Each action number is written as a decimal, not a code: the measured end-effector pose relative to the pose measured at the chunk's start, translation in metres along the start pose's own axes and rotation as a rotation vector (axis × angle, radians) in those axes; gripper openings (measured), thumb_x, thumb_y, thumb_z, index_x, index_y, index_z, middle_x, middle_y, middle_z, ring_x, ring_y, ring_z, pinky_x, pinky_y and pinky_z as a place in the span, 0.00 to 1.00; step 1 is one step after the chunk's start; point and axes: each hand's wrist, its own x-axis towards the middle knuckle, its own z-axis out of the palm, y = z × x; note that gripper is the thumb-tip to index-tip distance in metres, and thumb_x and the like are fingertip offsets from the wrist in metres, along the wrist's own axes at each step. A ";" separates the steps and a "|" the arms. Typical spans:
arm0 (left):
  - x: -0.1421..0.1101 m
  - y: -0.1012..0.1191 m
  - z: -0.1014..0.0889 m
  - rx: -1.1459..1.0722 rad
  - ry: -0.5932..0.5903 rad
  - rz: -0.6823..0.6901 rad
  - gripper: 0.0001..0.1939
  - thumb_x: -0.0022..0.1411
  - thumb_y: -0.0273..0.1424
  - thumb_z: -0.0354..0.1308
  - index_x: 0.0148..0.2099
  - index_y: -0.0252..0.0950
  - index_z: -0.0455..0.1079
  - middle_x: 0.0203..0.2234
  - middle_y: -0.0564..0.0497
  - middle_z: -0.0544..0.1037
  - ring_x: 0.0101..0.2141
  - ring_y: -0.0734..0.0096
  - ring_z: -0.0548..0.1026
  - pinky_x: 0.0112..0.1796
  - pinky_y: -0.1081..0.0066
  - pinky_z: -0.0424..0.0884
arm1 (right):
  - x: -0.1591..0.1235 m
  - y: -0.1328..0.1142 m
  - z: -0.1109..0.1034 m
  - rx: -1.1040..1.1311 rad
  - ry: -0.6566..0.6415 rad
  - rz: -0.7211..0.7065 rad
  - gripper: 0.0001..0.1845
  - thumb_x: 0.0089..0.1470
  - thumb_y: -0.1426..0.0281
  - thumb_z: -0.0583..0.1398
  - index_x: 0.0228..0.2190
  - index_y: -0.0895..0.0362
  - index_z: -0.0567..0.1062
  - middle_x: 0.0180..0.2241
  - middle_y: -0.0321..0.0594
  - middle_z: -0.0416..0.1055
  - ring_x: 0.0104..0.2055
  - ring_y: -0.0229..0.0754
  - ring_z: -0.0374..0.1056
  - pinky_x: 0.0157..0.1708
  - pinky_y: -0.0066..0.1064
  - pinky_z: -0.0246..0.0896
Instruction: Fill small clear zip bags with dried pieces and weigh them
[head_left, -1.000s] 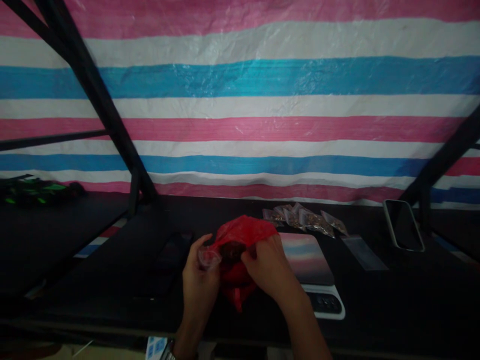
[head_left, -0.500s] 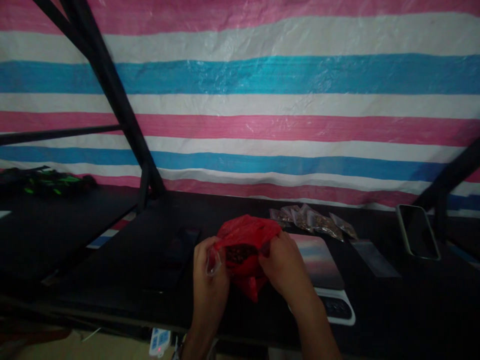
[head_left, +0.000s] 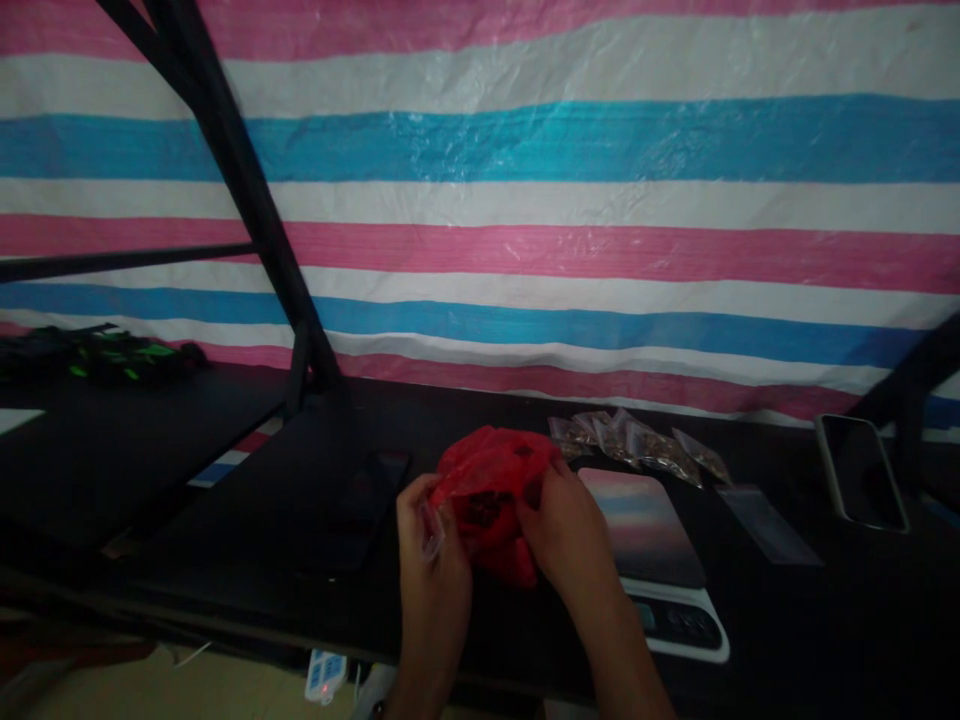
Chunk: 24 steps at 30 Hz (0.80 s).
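A red plastic bag (head_left: 499,465) with dark, small pieces inside is held over the black table, its mouth facing me. My left hand (head_left: 431,540) is closed on the bag's left edge, and a bit of clear plastic (head_left: 432,530) also shows between its fingers. On the other side my right hand (head_left: 566,520) pinches the right edge of the bag. Just right of that hand lies a kitchen scale (head_left: 652,530) with a shiny plate and a white front; my right forearm covers part of it. My fingertips are partly hidden in the red folds.
Several small clear bags of brown pieces (head_left: 637,445) lie behind the scale. An empty clear bag (head_left: 769,525) and a phone (head_left: 862,472) are to the right. A dark flat object (head_left: 371,510) lies left; black frame bars (head_left: 247,190) rise before a striped sheet (head_left: 562,200).
The view has shifted slightly, so things appear a little further right. Both hands keep hold of the red bag, whose mouth looks narrower and whose front folds have moved.
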 end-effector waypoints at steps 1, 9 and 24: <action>-0.002 0.000 0.000 0.003 -0.001 -0.009 0.30 0.65 0.60 0.60 0.54 0.42 0.68 0.48 0.46 0.77 0.48 0.59 0.79 0.47 0.63 0.78 | 0.001 0.000 0.002 0.010 0.001 -0.010 0.24 0.62 0.76 0.62 0.59 0.60 0.78 0.61 0.55 0.75 0.62 0.57 0.72 0.60 0.41 0.64; -0.007 0.001 0.003 -0.059 -0.013 -0.110 0.34 0.65 0.61 0.60 0.59 0.43 0.63 0.50 0.44 0.76 0.47 0.60 0.80 0.45 0.64 0.78 | 0.005 0.003 0.013 0.084 -0.041 -0.081 0.24 0.59 0.79 0.62 0.55 0.58 0.81 0.57 0.51 0.79 0.61 0.53 0.74 0.58 0.37 0.64; 0.006 -0.001 0.001 -0.057 -0.036 -0.079 0.33 0.63 0.62 0.61 0.56 0.42 0.66 0.48 0.46 0.77 0.45 0.61 0.80 0.46 0.64 0.79 | 0.000 0.002 0.006 0.223 -0.118 -0.067 0.16 0.60 0.74 0.64 0.48 0.53 0.85 0.47 0.44 0.86 0.51 0.49 0.81 0.48 0.33 0.69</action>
